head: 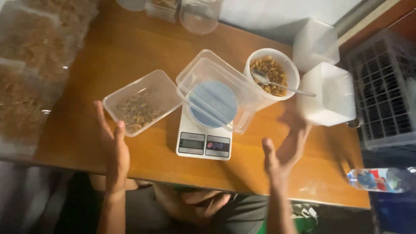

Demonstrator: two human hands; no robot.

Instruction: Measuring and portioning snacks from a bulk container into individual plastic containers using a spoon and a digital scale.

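Observation:
My left hand [113, 149] is open, fingers straight, just below a clear rectangular container [143, 101] holding some brown snack pieces; the fingertips are close to its near edge. My right hand [285, 149] is open and blurred, hovering over the wooden table [121, 52] to the right of a white kitchen scale [203, 143]. An empty clear rectangular container [216, 89] sits tilted on the scale's blue platform. Behind it stands a round white tub [273, 71] full of brown snack pieces with a metal spoon [277, 84] resting in it.
Two white stacks of containers [329, 93] stand at the right, near a grey plastic crate [383, 91]. A plastic bottle [381, 180] lies at the table's right corner. Bags of snack pieces [30, 65] lie at the left. Clear tubs [199, 15] stand at the back.

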